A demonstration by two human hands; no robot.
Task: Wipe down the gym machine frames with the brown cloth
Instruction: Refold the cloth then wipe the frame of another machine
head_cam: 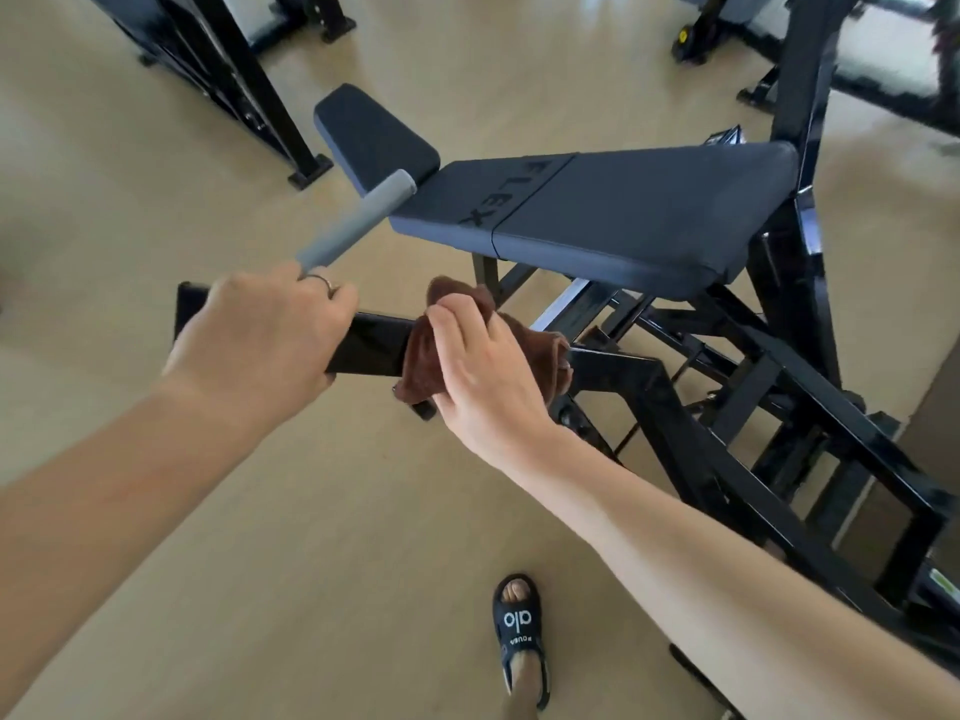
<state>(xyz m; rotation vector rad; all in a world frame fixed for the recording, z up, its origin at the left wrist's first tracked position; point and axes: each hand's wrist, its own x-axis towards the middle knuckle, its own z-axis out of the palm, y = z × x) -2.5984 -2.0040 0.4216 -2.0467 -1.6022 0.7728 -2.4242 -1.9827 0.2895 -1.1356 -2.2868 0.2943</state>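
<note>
Left hand grips the black bar (ring on one finger). Right hand presses the cloth around it, fingers curled.

Arms: bare to the frame's edge, no sleeves in view.
Left hand: thin silver-coloured ring worn on one finger; no glove, no watch or band at the wrist.
Right hand: ungloved; no ring visible on the fingers that show; wrist bare.
Foot: one in view near the bottom edge, bare toes showing at the front.
Footwear: black open-toe slide sandal, wide strap across the top, white lettering on the strap, smaller white text beneath it, too small to read surely.
</note>
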